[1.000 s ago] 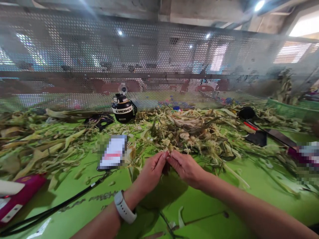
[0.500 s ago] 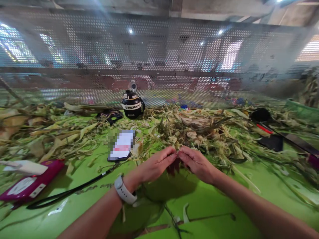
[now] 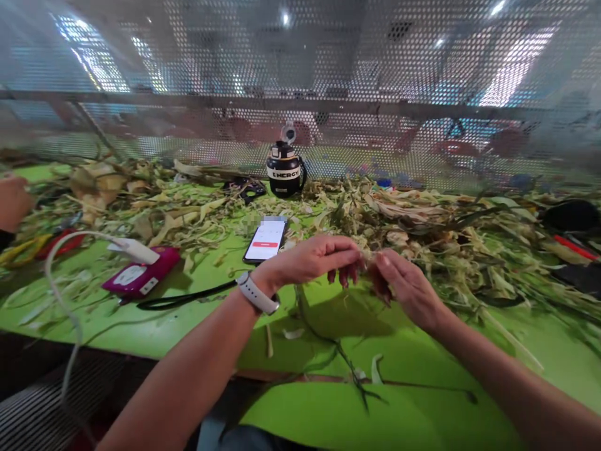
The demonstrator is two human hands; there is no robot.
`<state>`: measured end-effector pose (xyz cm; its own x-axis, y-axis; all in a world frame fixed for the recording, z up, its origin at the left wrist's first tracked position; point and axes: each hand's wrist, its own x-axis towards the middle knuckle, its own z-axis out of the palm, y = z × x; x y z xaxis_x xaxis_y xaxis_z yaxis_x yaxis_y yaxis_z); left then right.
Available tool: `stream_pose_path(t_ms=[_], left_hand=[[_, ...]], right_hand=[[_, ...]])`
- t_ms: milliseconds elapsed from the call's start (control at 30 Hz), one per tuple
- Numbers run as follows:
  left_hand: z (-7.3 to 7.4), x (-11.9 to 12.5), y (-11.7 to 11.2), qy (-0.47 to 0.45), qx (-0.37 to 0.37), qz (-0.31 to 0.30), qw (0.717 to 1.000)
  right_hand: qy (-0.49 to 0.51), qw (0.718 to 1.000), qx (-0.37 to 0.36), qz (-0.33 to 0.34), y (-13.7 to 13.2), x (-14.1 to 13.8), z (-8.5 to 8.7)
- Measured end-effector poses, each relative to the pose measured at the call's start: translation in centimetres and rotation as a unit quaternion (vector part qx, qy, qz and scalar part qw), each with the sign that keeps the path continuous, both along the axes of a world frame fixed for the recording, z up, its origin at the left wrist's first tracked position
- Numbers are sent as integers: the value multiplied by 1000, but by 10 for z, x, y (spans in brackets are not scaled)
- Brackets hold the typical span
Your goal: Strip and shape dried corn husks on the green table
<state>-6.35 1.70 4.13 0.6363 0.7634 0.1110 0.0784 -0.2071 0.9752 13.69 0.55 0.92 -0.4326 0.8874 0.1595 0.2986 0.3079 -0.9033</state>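
Above the green tabletop (image 3: 323,319), my left hand (image 3: 315,260) has its thumb and forefinger pinched, the other fingers curled below. My right hand (image 3: 407,287) is pinched a short gap away, at the same height. Something thin and pale shows between the fingertips, too small and blurred to name. Behind my hands lies a heap of dried husk strips and plant fibres (image 3: 422,219). A dark branched stem (image 3: 345,354) lies on the table below them. Left of my left hand is a phone (image 3: 264,241) with a lit screen.
A black jug (image 3: 285,178) marked ENERGY stands near the perforated metal screen (image 3: 328,69). At left are a magenta power bank (image 3: 141,275) with a white plug and cable, more dried husks (image 3: 154,219), yellow-handled scissors (image 3: 23,252) and another person's hand (image 3: 14,202). A red-and-black tool (image 3: 576,248) lies right.
My hands have moved from touching at the fingertips to a little apart. The view has swung left and down, bringing another person's hand and the table's front edge into sight.
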Motion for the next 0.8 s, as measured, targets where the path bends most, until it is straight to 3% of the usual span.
stream_pose_path(t_ms=[233, 333, 533, 667, 800], left_hand=[[3, -17, 15, -196, 17, 157, 968], [2, -21, 20, -243, 11, 182, 953], [1, -24, 24, -255, 6, 196, 947], [-2, -24, 27, -245, 6, 208, 947], [-4, -25, 29, -265, 7, 215, 940]], right_hand=[[-103, 987, 117, -38, 11, 6, -11], [-120, 984, 128, -42, 15, 9, -13], [-17, 989, 90, -116, 27, 16, -1], [-130, 982, 117, -73, 27, 9, 10], [-279, 926, 252, 35, 17, -29, 12]])
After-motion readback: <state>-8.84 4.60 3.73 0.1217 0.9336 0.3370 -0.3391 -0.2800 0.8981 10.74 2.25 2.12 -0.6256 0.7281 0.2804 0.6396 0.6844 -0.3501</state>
